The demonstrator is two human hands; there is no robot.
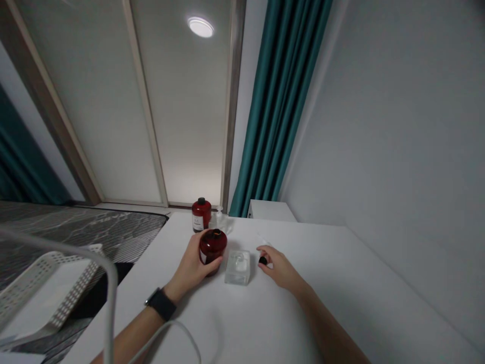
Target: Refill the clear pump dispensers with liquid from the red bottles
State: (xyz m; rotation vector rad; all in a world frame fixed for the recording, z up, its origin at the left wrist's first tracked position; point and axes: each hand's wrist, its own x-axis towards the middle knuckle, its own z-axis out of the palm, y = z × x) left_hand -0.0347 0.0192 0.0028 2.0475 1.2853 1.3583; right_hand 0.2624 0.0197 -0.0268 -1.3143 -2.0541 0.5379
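Note:
My left hand is wrapped round a dark red bottle that stands upright on the white table; its neck has no cap on it. My right hand pinches a small black cap just above the tabletop. Between the two hands sits a clear square bottle with an open round neck, touched by neither. A thin pale piece lies just beyond my right fingers, too faint to name.
At the far table edge stand a second red bottle with a black cap and a clear pump bottle. A white cable and a grey bent tube cross the lower left. A white basket is left of the table.

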